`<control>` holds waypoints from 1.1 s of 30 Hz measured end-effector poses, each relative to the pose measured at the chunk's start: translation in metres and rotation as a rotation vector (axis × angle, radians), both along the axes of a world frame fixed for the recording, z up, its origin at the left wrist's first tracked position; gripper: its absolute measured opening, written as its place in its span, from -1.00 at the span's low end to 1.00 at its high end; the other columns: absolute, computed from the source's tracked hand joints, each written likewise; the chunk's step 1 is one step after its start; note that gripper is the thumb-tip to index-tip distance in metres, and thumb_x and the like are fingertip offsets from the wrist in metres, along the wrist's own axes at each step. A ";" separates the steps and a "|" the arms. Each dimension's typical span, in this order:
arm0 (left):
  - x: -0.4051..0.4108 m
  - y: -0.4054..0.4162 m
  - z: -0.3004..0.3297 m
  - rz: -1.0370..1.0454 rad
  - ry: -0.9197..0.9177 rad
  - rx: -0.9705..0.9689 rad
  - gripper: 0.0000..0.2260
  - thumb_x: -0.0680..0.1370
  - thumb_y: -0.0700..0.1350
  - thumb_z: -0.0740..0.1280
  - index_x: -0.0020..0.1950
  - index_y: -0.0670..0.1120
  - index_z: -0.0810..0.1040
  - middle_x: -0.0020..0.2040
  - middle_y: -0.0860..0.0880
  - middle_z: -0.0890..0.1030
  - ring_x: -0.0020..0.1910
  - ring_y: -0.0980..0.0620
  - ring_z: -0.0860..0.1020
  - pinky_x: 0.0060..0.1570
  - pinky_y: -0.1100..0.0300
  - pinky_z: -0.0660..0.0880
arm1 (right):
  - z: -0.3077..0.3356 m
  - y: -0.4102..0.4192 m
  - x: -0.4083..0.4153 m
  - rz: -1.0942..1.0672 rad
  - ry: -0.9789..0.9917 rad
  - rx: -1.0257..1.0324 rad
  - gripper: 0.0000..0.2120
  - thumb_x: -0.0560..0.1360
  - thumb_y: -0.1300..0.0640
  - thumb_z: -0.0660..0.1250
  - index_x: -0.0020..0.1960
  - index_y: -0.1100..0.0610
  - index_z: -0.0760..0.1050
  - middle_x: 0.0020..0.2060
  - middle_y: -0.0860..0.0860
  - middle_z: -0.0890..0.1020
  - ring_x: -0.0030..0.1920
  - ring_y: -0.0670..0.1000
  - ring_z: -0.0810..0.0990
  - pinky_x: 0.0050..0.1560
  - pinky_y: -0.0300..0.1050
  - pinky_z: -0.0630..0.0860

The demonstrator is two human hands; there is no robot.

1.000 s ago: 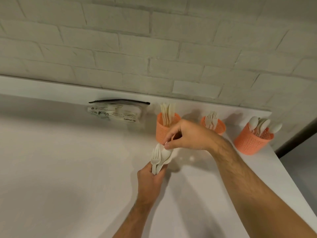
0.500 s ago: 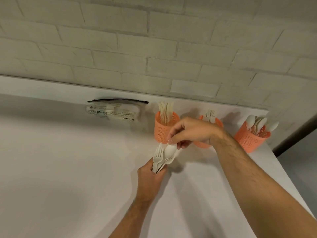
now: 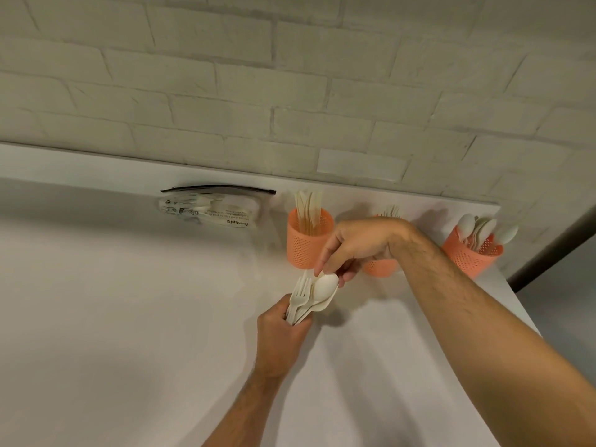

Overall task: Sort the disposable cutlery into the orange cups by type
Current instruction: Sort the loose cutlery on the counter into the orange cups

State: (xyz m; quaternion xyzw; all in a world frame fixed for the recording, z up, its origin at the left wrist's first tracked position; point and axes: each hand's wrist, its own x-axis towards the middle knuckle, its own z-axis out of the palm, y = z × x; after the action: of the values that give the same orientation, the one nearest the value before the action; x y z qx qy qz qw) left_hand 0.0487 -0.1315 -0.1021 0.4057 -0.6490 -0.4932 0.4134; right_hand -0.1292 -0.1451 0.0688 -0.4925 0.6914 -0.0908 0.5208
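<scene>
Nearest the camera, the left hand (image 3: 279,333) is closed in a fist around the handles of a small bundle of cutlery (image 3: 311,298) held just above the middle of the desk (image 3: 113,317). The working ends fan out from it: a fork (image 3: 300,290) on the left and a spoon (image 3: 325,285) on top, with at least one more piece tucked behind (how many in all cannot be counted).

Just beyond, the right hand (image 3: 358,250) reaches down over the bundle, its fingers mostly curled and the thumb and fingertips touching the bowl of the spoon. It looks like the start of a pinch, though whether the spoon is truly gripped cannot be told.

Further back, three orange cups stand in a row along the desk's far edge, by the brick wall (image 3: 290,91). The left cup (image 3: 309,241) holds flat, knife-like pieces, the middle cup (image 3: 379,266) (largely hidden by the right hand) shows fork tines, and the right cup (image 3: 471,253), near the far right corner, holds spoons. A plastic bag (image 3: 209,209) lies against the far edge to the left of the cups.

The sorting appears well advanced: every cup already has its type, no loose cutlery lies on the desk, and only the handful in the left hand seems left to go.
</scene>
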 end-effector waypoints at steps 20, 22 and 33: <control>0.001 0.004 0.009 -0.057 -0.048 -0.100 -0.64 0.37 -0.26 0.53 -0.14 0.21 0.55 -0.34 0.26 0.59 -0.39 0.22 0.49 -0.36 0.43 0.36 | 0.006 0.009 0.015 0.246 0.235 -0.034 -0.76 0.37 0.32 0.54 0.01 0.14 0.70 -0.26 -0.01 0.72 -0.17 -0.02 0.71 -0.01 -0.12 0.67; 0.001 0.003 0.007 -0.050 -0.044 -0.092 -0.64 0.37 -0.25 0.53 -0.17 0.22 0.55 -0.33 0.19 0.60 -0.40 0.19 0.46 -0.37 0.38 0.37 | 0.005 0.009 0.019 0.281 0.305 -0.083 -0.77 0.37 0.34 0.48 0.00 0.14 0.71 -0.29 -0.02 0.70 -0.23 -0.06 0.68 -0.02 -0.10 0.68; 0.003 0.004 0.012 0.022 -0.033 -0.019 -0.73 0.50 -0.28 0.42 -0.19 0.09 0.48 -0.44 0.26 0.53 -0.47 0.21 0.41 -0.44 0.46 0.31 | -0.033 0.024 0.013 -0.246 -0.131 -0.577 -0.73 0.49 0.30 0.47 0.18 0.20 0.61 -0.10 0.12 0.71 -0.12 0.00 0.69 -0.05 -0.19 0.63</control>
State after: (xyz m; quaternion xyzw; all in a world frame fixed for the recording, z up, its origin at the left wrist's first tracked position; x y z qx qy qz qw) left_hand 0.0517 -0.1274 -0.0904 0.4170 -0.6559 -0.4755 0.4120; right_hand -0.1161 -0.1214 0.0362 -0.5255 0.6566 -0.3768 0.3882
